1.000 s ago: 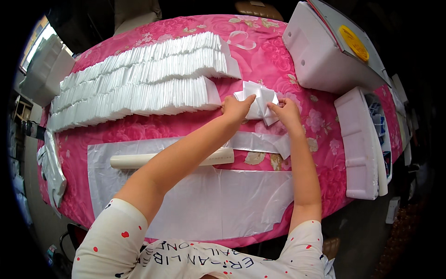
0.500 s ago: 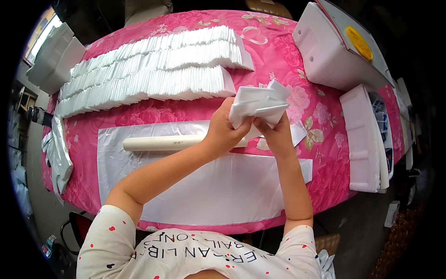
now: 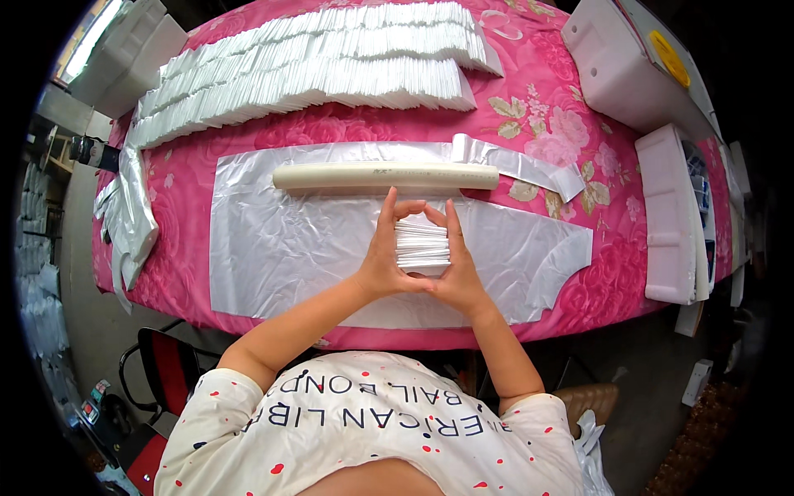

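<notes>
Between both palms, above the table, is a small stack of folded white sheets (image 3: 423, 245) with its layered edges facing up. My left hand (image 3: 384, 252) presses its left side and my right hand (image 3: 460, 269) its right side. Thumbs meet at the near edge, and the fingers curve around the far side. Under my hands lies a flat, wrinkled white plastic sheet (image 3: 273, 256). Across its far part rests a cream-coloured tube (image 3: 385, 176). A narrow plastic strip (image 3: 529, 169) extends right from the tube's far side, its end on the tablecloth.
Long rows of folded white packets (image 3: 306, 78) fill the far left. White foam boxes stand at the far left (image 3: 132, 58), the far right (image 3: 616, 74) and the right edge (image 3: 666, 223). Crumpled plastic (image 3: 136, 211) hangs over the left edge. A pink floral tablecloth (image 3: 331, 128) covers the table.
My hands have come nearer, from above the tube's right end to over the plastic sheet. The loosely fanned folded sheets are now squared into a compact stack. The view has shifted too.
</notes>
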Available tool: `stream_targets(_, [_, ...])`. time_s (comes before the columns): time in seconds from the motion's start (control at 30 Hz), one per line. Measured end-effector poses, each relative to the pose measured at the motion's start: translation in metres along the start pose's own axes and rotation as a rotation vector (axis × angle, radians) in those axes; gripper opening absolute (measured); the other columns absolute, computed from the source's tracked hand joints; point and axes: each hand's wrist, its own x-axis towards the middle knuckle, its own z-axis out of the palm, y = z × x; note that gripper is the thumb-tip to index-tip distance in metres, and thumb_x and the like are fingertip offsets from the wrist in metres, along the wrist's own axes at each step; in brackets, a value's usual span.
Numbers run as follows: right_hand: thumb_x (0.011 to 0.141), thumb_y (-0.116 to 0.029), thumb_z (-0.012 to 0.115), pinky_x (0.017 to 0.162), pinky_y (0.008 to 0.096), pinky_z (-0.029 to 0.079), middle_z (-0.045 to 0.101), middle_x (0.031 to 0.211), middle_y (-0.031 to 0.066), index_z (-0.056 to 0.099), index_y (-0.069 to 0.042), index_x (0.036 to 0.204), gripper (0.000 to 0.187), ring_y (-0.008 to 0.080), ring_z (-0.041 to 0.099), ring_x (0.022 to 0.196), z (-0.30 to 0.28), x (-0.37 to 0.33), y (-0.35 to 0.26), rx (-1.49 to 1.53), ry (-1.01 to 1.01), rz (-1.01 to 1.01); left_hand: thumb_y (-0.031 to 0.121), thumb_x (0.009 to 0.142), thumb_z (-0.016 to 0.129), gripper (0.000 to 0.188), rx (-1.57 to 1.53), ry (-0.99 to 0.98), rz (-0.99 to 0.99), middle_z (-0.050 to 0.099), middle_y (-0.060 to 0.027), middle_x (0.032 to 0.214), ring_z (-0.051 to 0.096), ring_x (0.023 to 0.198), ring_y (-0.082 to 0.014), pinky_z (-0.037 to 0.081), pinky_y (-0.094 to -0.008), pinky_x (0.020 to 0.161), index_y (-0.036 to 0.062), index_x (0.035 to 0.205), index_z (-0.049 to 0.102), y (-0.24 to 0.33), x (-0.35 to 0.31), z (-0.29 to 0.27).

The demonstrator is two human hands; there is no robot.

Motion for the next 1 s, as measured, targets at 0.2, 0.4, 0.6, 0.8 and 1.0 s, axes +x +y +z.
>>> stream_targets(0.2, [0.058,-0.013,0.08,0.095,0.0396,0.038,0.048,0.126,0.0147,0.009,-0.006,0.143,0.111,0.0312,0.048,0.111,0.008,-0.005,0.026,-0.141,0.038,-0.056,0.032,0.066,0.079,0.115,0.091,-0.078,-0.024,0.04,-0.0178,0.124,0.045,0.112,-0.0285,0.034,-0.0414,0.097,0.0051,0.142,-0.003,-0.017,-0.024,0.009])
stream_targets(0.4, [0.062,-0.008,0.077,0.092,0.0374,0.04,0.054,0.117,0.0122,0.016,-0.003,0.142,0.1,0.03,0.051,0.108,-0.006,-0.007,0.015,-0.274,0.003,0.137,0.01,0.07,0.07,0.055,0.257,-0.181,-0.15,0.05,-0.0157,0.114,0.051,0.105,-0.0277,0.038,-0.0377,0.093,0.003,0.119,0.046,-0.003,-0.02,0.002])
stream_targets(0.6, [0.065,-0.013,0.079,0.092,0.0335,0.041,0.051,0.122,0.0133,0.016,-0.005,0.142,0.1,0.0273,0.05,0.112,-0.055,0.03,0.005,-0.017,0.097,0.125,0.013,0.072,0.068,0.038,0.012,-0.146,-0.354,0.063,-0.0154,0.099,0.061,0.091,-0.026,0.047,-0.033,0.077,0.0014,0.106,0.055,0.027,0.082,0.014])
stream_targets(0.8, [0.056,-0.033,0.084,0.106,0.0445,0.025,0.032,0.137,0.0188,0.019,-0.002,0.14,0.11,0.0344,0.031,0.127,-0.118,0.1,-0.027,-0.77,0.253,-0.19,0.028,0.071,0.066,0.044,0.169,-0.165,-0.681,0.064,-0.0164,0.09,0.063,0.084,-0.0235,0.049,-0.0322,0.073,-0.0016,0.103,0.057,-0.015,0.213,0.027])
stream_targets(1.0, [0.058,-0.027,0.082,0.105,0.0426,0.029,0.032,0.138,0.0217,0.022,0.001,0.139,0.105,0.0355,0.032,0.127,-0.139,0.179,0.032,-0.87,0.184,-0.223,0.034,0.071,0.065,0.043,0.368,-0.25,-0.675,0.065,-0.0126,0.081,0.064,0.072,-0.0217,0.051,-0.0325,0.064,0.0011,0.1,0.061,-0.063,0.274,0.041])
